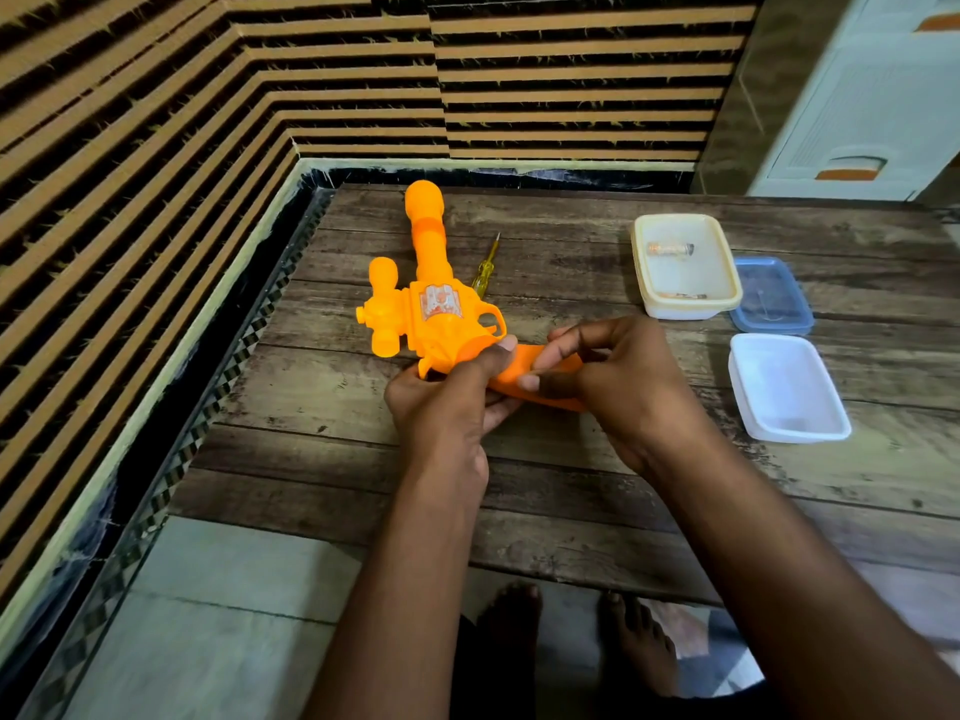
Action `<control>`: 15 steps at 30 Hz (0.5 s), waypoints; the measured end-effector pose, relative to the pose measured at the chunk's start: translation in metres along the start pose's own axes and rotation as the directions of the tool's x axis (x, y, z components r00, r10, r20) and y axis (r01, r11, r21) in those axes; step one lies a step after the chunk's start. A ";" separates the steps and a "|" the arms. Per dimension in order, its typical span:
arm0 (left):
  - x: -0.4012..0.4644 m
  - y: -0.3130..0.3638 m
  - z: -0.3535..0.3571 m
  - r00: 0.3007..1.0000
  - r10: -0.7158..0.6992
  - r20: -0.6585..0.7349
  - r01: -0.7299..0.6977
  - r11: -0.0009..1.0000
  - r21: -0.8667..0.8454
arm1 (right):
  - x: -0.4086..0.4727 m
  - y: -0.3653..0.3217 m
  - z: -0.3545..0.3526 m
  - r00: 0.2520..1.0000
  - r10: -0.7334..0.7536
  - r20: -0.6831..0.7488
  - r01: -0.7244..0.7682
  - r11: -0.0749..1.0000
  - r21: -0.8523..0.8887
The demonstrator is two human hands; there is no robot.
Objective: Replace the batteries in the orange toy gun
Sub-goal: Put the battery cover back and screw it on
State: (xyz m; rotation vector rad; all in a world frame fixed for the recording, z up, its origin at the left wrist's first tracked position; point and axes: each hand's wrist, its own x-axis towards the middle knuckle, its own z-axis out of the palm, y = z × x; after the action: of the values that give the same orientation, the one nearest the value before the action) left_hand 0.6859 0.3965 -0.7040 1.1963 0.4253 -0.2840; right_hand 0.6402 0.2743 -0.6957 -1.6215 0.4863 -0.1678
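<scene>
Head view: the orange toy gun (434,304) lies on the wooden table (571,480), barrel pointing away. The left hand (447,402) curls around its handle, and the right hand (613,376) pinches the handle's end. A yellow screwdriver (485,272) lies just beside the gun; batteries (670,249) sit in a cream container (685,304).

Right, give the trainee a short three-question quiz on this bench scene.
1. True or false: the screwdriver lies on the table, held by neither hand.
2. Which tub holds batteries: A) the cream tub, B) the white tub?
3. Fill in: both the left hand and the right hand grip the toy gun at its ____ end.

Key: 1 true; 2 A; 3 handle.
</scene>
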 end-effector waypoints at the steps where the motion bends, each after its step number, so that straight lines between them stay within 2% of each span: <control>1: 0.000 0.000 0.000 1.000 -0.004 -0.001 0.004 1.000 0.000 | 0.000 0.001 0.001 0.999 0.030 -0.017 -0.030 0.999 0.042; 8: 0.001 -0.001 -0.002 1.000 -0.001 0.008 0.001 1.000 0.012 | 0.003 0.005 0.005 0.983 0.181 -0.031 -0.165 0.946 0.279; 15: 0.002 -0.001 -0.003 1.000 0.001 0.025 -0.001 1.000 0.020 | 0.003 0.004 0.001 0.986 0.147 0.073 -0.162 0.943 0.291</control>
State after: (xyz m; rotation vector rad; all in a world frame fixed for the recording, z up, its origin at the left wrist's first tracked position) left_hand 0.6865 0.3988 -0.7064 1.2110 0.4011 -0.3027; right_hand 0.6424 0.2741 -0.7003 -1.2852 0.5219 -0.0769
